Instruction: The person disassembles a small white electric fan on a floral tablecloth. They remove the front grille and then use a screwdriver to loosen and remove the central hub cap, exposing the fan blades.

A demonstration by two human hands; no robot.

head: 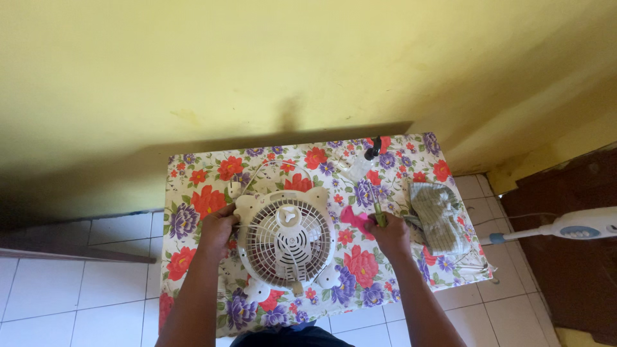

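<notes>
**Head view: two hands at a small white fan on a flowered table**

Head camera looks straight down on a table (193, 193) covered with a cloth printed in red and purple flowers, set against a yellow wall. A small white fan (286, 240) lies flat on the cloth, grille upward, near the middle of the table and close to the person's body.

The left hand (217, 228) rests on the fan's left edge, its fingers curled around the rim and gripping it. The right hand (389, 232) sits just right of the fan, apart from it, with its fingers closed around a thin green-handled tool (380, 216) that points away from the person. A pink thing (357, 218) lies touching this hand on its left side; what it is cannot be told.

A folded grey-green cloth (439, 214) lies on the right part of the table, near the right hand. A clear spray bottle (364, 164) with a black top lies toward the wall. A white cord (267, 168) loops behind the fan.
</notes>
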